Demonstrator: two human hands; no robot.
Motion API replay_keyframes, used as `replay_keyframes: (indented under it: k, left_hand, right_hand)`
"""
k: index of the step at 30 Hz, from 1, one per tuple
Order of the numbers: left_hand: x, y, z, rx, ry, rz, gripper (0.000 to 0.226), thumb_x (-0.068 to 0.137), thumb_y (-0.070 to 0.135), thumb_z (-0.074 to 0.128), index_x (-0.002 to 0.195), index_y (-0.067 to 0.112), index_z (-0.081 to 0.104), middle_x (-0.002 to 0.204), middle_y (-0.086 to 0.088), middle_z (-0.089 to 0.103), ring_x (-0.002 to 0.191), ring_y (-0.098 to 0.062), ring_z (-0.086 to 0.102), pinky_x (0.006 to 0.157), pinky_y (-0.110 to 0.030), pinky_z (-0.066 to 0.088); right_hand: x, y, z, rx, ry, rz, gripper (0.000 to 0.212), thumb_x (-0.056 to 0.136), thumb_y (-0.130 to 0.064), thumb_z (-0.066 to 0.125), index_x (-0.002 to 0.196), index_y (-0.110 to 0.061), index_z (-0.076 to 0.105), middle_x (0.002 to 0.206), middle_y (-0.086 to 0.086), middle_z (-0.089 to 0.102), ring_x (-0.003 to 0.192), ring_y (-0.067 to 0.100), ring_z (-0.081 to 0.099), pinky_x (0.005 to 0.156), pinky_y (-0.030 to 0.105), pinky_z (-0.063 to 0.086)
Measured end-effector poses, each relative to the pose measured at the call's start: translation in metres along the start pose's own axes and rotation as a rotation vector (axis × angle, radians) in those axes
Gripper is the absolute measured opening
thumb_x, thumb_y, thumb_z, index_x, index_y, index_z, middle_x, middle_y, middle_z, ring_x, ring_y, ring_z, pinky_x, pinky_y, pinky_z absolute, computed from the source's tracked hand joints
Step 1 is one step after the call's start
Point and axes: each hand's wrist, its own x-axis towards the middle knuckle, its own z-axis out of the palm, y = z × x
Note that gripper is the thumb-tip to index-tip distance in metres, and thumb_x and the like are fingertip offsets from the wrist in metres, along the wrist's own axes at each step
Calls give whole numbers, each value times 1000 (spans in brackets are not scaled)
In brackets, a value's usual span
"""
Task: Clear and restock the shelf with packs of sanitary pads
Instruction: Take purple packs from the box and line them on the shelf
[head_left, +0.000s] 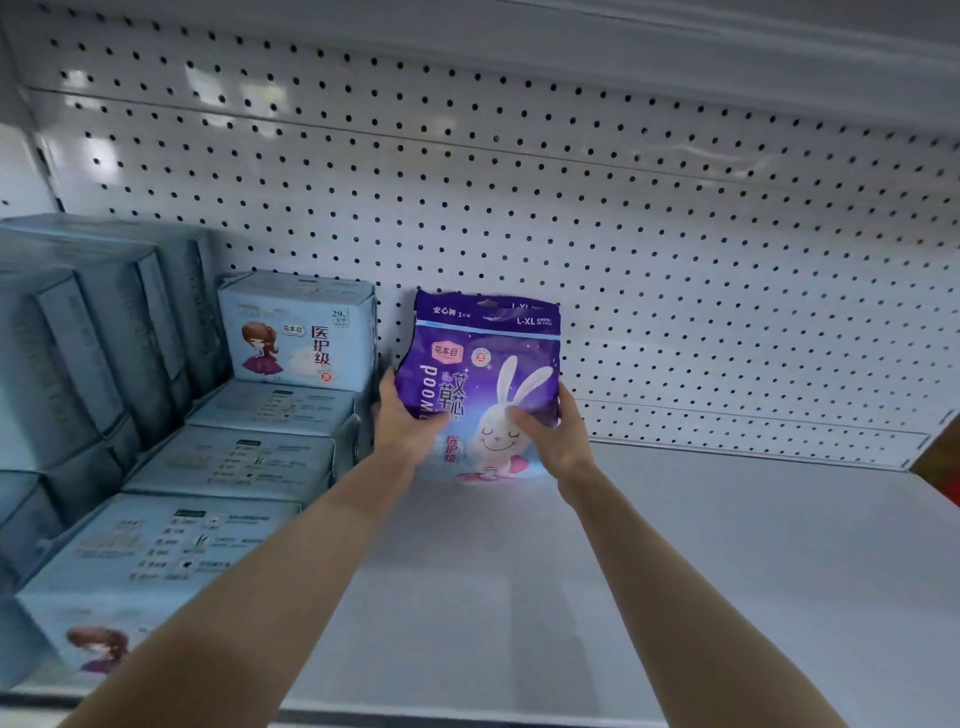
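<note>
A purple pad pack (480, 358) with a white rabbit printed on it stands upright at the back of the white shelf (675, 571), against the pegboard. My left hand (402, 421) grips its lower left side. My right hand (553, 434) grips its lower right side, thumb across the front. Just to the left, a light blue pad pack (298, 332) with a cartoon girl stands upright on a row of flat light blue packs (234, 467).
Taller stacks of light blue packs (88, 343) fill the shelf's left end. A white pegboard back wall (623, 208) runs behind everything. Bare shelf surface stretches to the right of the purple pack and toward the front edge (467, 714).
</note>
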Motion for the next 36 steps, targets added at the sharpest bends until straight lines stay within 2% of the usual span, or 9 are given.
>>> replay_keyframes:
  k: [3,7,12,15,17,21,25,31,36]
  left_hand:
    - [-2,-4,4,-25,21,-10,90,80,0,74,152,12,22,136,-10,54,108,-19,56,87,-30,45]
    - [1,-4,4,-41,53,-14,77,81,0,73,147,10,33,132,-10,58,102,-19,57,84,-28,45]
    - [3,-4,4,-99,87,1,63,83,-2,70,139,10,42,123,-7,61,96,-15,54,82,-25,42]
    - [6,-3,5,-117,94,8,67,83,-2,70,142,10,40,127,-8,60,98,-15,54,83,-25,42]
    - [8,-4,5,-116,99,10,68,83,-2,71,142,10,40,128,-9,60,98,-14,54,83,-24,42]
    - [10,-7,4,-103,88,9,69,83,-3,70,143,8,38,131,-10,59,100,-12,53,82,-22,42]
    - [12,-8,5,-71,79,-5,72,84,-1,70,144,7,32,133,-10,56,101,-13,52,83,-23,41]
    - [8,-12,7,-49,70,-18,83,82,2,72,150,12,25,138,-10,50,102,-13,52,87,-24,40]
    - [5,-9,6,-69,71,3,72,83,-2,70,144,10,33,129,-8,57,98,-11,52,80,-18,39]
  right_hand:
    - [2,4,-3,-83,-30,32,50,85,-12,74,126,-22,48,99,-14,59,84,1,58,80,26,52]
    - [2,5,1,-55,-36,103,47,85,-17,72,123,-30,47,105,-7,61,98,18,60,93,46,54]
    - [3,5,5,-19,-5,94,42,87,-21,69,121,-36,49,113,-2,61,99,19,61,86,44,53]
    - [2,5,9,16,12,84,44,89,-20,69,124,-34,48,111,-3,60,95,17,61,63,32,54]
    - [1,5,9,19,24,82,47,89,-19,69,130,-32,47,109,-5,59,93,17,60,58,27,50]
    - [4,7,10,40,34,94,42,88,-19,70,121,-33,47,112,-6,60,100,21,61,83,43,57]
    - [4,7,11,44,27,83,41,87,-18,72,118,-30,48,113,-4,61,103,22,62,88,47,57]
    - [-4,9,7,42,43,57,55,89,-12,69,139,-17,45,106,-9,54,100,16,56,86,33,53]
    - [-5,6,6,63,55,26,41,90,-9,68,123,-23,48,107,-8,54,85,8,57,68,18,52]
